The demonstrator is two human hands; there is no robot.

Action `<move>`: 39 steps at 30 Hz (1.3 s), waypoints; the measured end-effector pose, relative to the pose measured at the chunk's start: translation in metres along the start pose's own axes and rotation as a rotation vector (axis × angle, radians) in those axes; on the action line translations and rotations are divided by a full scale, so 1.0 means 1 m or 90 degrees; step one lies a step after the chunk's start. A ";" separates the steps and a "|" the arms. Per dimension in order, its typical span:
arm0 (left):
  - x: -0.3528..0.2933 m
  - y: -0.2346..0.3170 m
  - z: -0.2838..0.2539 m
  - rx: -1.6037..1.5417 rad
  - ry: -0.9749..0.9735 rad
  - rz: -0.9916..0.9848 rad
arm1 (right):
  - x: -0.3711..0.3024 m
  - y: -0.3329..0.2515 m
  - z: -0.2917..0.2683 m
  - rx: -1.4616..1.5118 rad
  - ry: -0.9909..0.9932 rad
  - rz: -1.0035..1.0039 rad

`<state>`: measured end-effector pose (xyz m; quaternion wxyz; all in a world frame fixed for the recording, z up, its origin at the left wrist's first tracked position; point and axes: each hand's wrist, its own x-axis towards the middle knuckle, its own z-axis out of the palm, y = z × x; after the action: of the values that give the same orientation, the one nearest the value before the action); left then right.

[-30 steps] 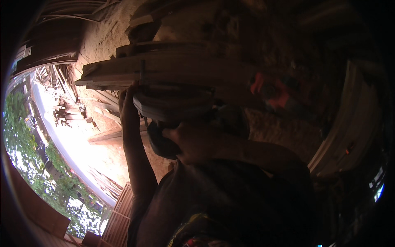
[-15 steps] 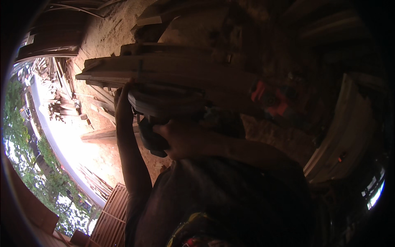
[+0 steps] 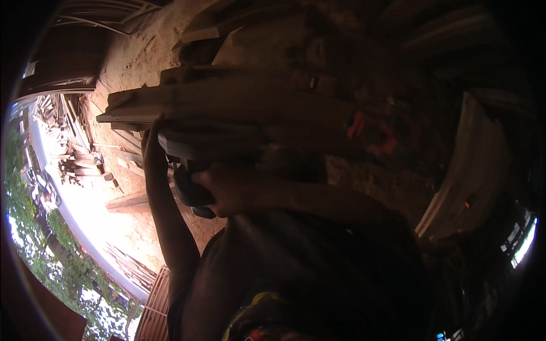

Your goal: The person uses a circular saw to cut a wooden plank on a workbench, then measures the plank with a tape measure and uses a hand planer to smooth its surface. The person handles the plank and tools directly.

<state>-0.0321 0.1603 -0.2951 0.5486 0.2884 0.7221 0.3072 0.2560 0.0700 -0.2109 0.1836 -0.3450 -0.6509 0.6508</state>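
Observation:
My right hand (image 3: 219, 190) is closed round the handle of a dark handheld power saw (image 3: 207, 136), which has a long rounded housing and a blocky battery-like end (image 3: 190, 187). The saw lies along the near edge of a wooden plank (image 3: 227, 102); deep shadow hides its blade and base. At the plank's near edge, left of the saw, my left hand (image 3: 152, 142) is closed with its fingertips over the wood. Several of its fingers are hidden. Farther right, a red tool-like thing (image 3: 372, 133) rests in the shade, its kind unclear.
More boards (image 3: 205, 34) lie beyond the plank. A broad pale plank (image 3: 455, 170) slants at the right. Scrap wood (image 3: 79, 165) is heaped at the left on sawdust-covered ground (image 3: 128, 62), beside a sunlit road (image 3: 74, 216). A slatted wooden stack (image 3: 153, 310) stands at the lower left.
The view has shifted a little, so the plank, saw and both hands appear farther left. Both hands keep their holds. A light, blurred shape now shows by the road at the left.

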 end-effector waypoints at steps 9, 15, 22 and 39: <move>0.009 0.021 -0.017 0.013 -0.052 -0.009 | 0.038 -0.001 0.011 -0.027 0.000 -0.017; 0.048 -0.032 -0.076 0.076 0.034 0.096 | 0.057 -0.006 0.019 0.012 -0.054 -0.007; -0.008 0.064 -0.019 0.106 0.074 -0.001 | 0.086 0.005 0.031 0.020 -0.013 -0.057; 0.048 0.058 -0.083 0.104 0.058 0.023 | 0.152 -0.011 0.043 0.045 0.002 -0.076</move>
<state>-0.1187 0.2237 -0.2634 0.4838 0.3310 0.7639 0.2699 0.1184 0.1451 -0.2356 0.2348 -0.2998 -0.6468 0.6608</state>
